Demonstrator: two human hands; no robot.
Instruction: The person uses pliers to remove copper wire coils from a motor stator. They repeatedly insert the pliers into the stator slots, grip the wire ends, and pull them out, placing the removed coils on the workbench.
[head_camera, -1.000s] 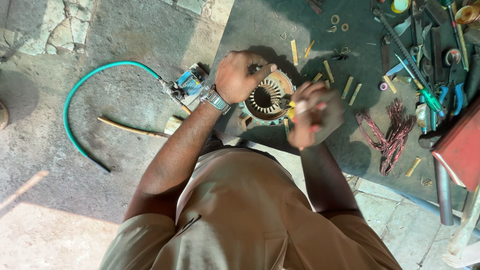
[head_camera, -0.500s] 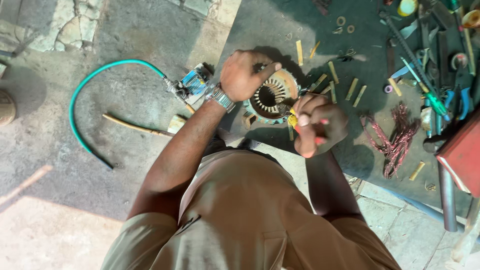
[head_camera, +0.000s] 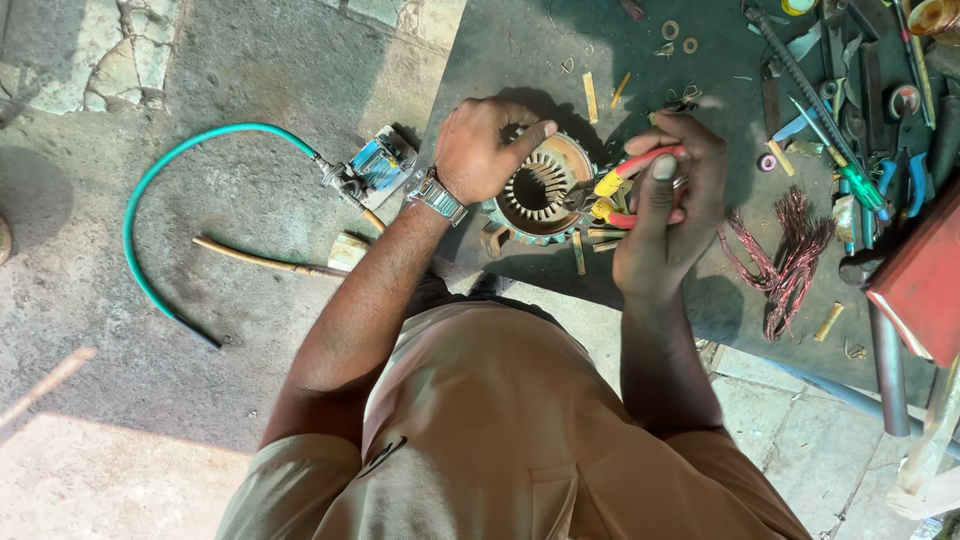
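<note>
Since half a second back the right hand (head_camera: 665, 215) has swung up and over toward the stator (head_camera: 540, 190), and the pliers (head_camera: 625, 185) that were mostly buried in the fist now show their red and yellow handles. The plier nose is hidden where it meets the stator rim, so I can't tell what it's biting, if anything; the right grip is wrapped tight round the handles. The left hand (head_camera: 485, 150) hasn't really budged, its grip clamped over the top edge of the stator with the index finger stretched along the rim, covering a good chunk of the ring. The stator sits on the dark mat (head_camera: 520, 60), near its left edge, slots facing up, with short yellowish insulation strips (head_camera: 590, 97) scattered round it. Off to the right there's a bundle of pulled copper wire (head_camera: 790, 250), and a pile of hand tools (head_camera: 860, 120) that gets cut off by the frame edge, too jumbled to pick apart. A red box (head_camera: 920, 280) is only partly in view, so no idea what's in it. A green hose (head_camera: 160, 180) curls on the concrete floor (head_camera: 200, 380).
</note>
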